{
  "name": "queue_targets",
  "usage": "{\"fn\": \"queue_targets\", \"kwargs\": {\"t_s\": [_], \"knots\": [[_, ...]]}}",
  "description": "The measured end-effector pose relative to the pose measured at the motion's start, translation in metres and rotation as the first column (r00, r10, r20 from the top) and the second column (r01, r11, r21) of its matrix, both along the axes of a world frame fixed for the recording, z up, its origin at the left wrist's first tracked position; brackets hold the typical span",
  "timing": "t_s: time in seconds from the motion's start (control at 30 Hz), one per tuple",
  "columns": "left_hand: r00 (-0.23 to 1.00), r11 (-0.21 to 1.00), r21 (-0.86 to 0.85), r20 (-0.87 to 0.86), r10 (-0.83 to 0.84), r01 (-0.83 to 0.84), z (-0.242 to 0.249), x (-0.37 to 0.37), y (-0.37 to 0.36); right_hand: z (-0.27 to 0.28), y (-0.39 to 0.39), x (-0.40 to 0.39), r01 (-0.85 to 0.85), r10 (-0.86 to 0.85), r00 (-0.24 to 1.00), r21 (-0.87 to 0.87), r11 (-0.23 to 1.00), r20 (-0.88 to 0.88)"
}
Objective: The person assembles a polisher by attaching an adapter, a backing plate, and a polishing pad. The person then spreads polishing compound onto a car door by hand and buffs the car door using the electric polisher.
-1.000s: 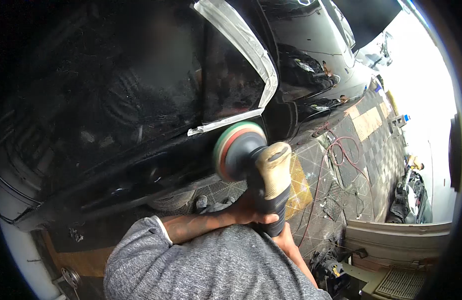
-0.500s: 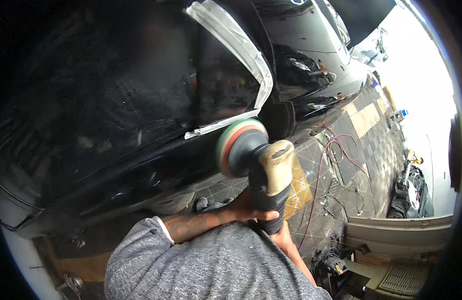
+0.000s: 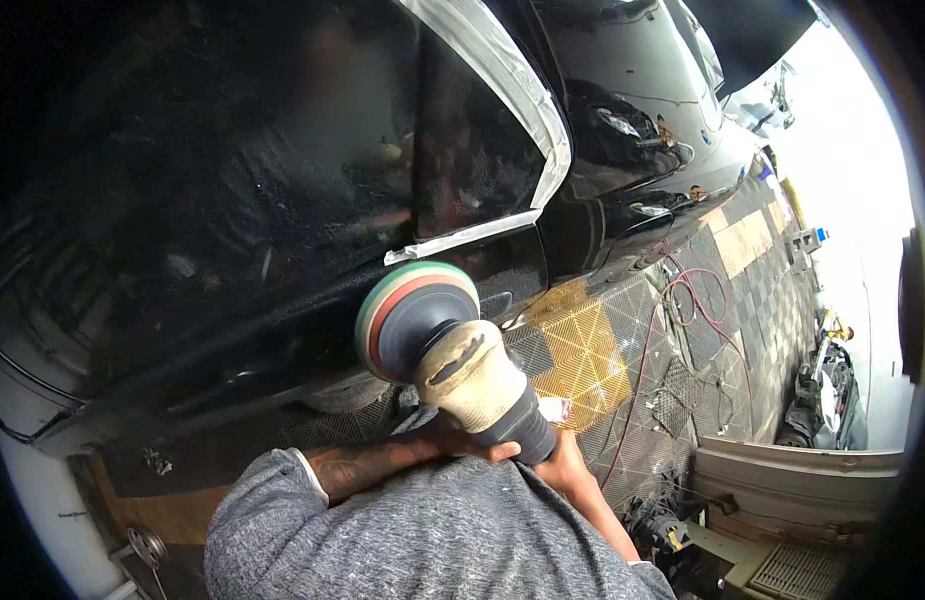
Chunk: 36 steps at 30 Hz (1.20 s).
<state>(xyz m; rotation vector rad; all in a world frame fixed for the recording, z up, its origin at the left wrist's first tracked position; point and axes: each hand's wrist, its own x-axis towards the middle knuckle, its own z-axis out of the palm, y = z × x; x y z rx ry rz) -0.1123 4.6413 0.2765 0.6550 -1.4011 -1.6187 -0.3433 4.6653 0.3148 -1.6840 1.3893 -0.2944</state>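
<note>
A polisher (image 3: pixel 482 385) with a round green-edged pad (image 3: pixel 462 275) spans the middle of the head view, a tan cover wrapped round its neck. My left hand (image 3: pixel 472 442) wraps the underside of the dark body, its thumb showing. At the rear end my right hand (image 3: pixel 562 462) is closed round the polisher, most of its fingers hidden. The pad is at the glossy black car side panel (image 3: pixel 312 345), just below the left end of white masking tape (image 3: pixel 462 240) edging a window. Whether the pad presses on the paint is hard to tell from above.
Grey and yellow floor tiles (image 3: pixel 587 350) lie to the right, with a red hose (image 3: pixel 647 370) looped across them. Car parts (image 3: pixel 827 390) lean by the far right wall. A pale panel (image 3: pixel 782 480) and machinery (image 3: pixel 662 525) stand close on my right.
The polisher has moved left along the panel, from under the tape's corner toward its left end, and now tilts left. Both hands keep their hold. My view has shifted slightly.
</note>
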Motion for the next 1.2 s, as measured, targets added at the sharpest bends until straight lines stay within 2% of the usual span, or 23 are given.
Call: {"fn": "queue_targets", "kwargs": {"t_s": [0.07,0.17,0.2,0.23,0.27,0.33,0.43,0.47,0.53,0.6,0.67,0.7,0.73,0.77,0.8,0.87,0.93,1.0,1.03,1.07,1.13,1.17,1.2], "knots": [[0.996,0.995,-0.088,0.068,0.060,-0.054,-0.009,-0.009,-0.003,-0.001,0.003,-0.001,0.073,-0.074,0.997,0.060,0.995,0.008],[0.987,0.993,-0.097,0.136,0.082,-0.069,0.005,-0.022,-0.016,-0.021,0.012,-0.009,0.173,-0.177,0.981,0.053,0.983,0.081],[0.994,0.995,0.016,0.050,0.093,-0.094,0.029,-0.023,-0.022,-0.023,0.011,-0.010,0.167,-0.171,0.982,0.053,0.984,0.083],[0.997,0.996,0.069,0.041,0.058,-0.060,0.038,-0.024,-0.027,-0.024,0.012,-0.010,0.207,-0.212,0.958,0.046,0.977,0.194],[0.997,0.996,0.068,0.046,0.059,-0.062,0.037,-0.026,-0.027,-0.026,0.012,-0.010,0.250,-0.251,0.919,0.043,0.967,0.304],[0.997,0.998,0.021,0.053,0.058,-0.059,0.025,-0.030,-0.029,-0.012,0.004,-0.008,0.246,-0.251,0.926,0.054,0.968,0.284],[1.000,0.998,-0.056,-0.023,-0.008,0.007,0.005,-0.021,-0.026,-0.017,-0.008,-0.018,0.020,-0.016,0.995,-0.042,0.999,0.094],[0.992,1.000,-0.030,-0.128,0.002,-0.006,0.004,-0.018,-0.020,-0.019,-0.011,-0.022,-0.086,0.089,0.996,-0.107,0.991,0.025],[0.943,1.000,0.015,-0.333,0.021,-0.017,0.013,-0.011,-0.011,-0.009,-0.026,-0.023,-0.187,0.186,0.979,0.007,0.982,0.090],[0.891,0.987,0.122,-0.430,0.148,-0.105,0.023,-0.007,0.002,-0.001,-0.043,-0.029,-0.347,0.351,0.899,-0.063,0.936,0.262],[0.868,0.947,0.282,-0.418,0.267,-0.156,0.049,-0.001,0.017,0.006,-0.059,-0.034,-0.343,0.144,0.664,0.129,0.930,0.734],[0.859,0.968,0.176,-0.452,0.241,-0.179,0.029,0.004,0.017,0.004,-0.067,-0.035,-0.371,-0.063,0.419,0.234,0.899,0.906],[0.840,0.968,0.167,-0.482,0.248,-0.190,0.029,0.006,0.019,0.001,-0.076,-0.033,-0.431,-0.278,0.135,0.309,0.848,0.951],[0.843,0.958,0.184,-0.459,0.280,-0.219,0.029,0.006,0.023,-0.003,-0.084,-0.033,-0.520,-0.342,-0.042,0.271,0.810,0.939],[0.842,0.947,0.198,-0.436,0.317,-0.254,0.029,0.007,0.027,-0.010,-0.087,-0.027,-0.587,-0.495,-0.227,0.288,0.757,0.839],[0.831,0.942,0.201,-0.444,0.334,-0.270,0.020,0.009,0.032,-0.017,-0.100,-0.009,-0.682,-0.538,-0.379,0.166,0.713,0.753],[0.839,0.940,0.205,-0.427,0.337,-0.273,0.021,0.014,0.039,-0.015,-0.111,0.020,-0.703,-0.528,-0.444,0.083,0.706,0.724],[0.837,0.937,0.187,-0.423,0.347,-0.294,0.020,0.023,0.047,0.007,-0.111,0.045,-0.629,-0.463,-0.272,0.208,0.749,0.843],[0.838,0.940,0.145,-0.427,0.341,-0.308,0.021,0.031,0.049,0.017,-0.114,0.062,-0.538,-0.215,-0.102,0.128,0.833,0.971],[0.839,0.942,0.105,-0.430,0.333,-0.320,0.021,0.039,0.053,0.031,-0.107,0.077,-0.377,0.006,0.199,0.071,0.923,0.980],[0.833,0.937,0.113,-0.431,0.346,-0.331,0.022,0.060,0.065,0.035,-0.101,0.098,-0.339,0.328,0.487,-0.171,0.925,0.810],[0.833,0.940,0.137,-0.436,0.340,-0.312,0.024,0.072,0.075,0.042,-0.096,0.105,-0.343,0.440,0.532,-0.291,0.893,0.724],[0.835,0.939,0.132,-0.430,0.342,-0.317,0.027,0.085,0.085,0.053,-0.088,0.117,-0.344,0.444,0.524,-0.297,0.891,0.726]]}}
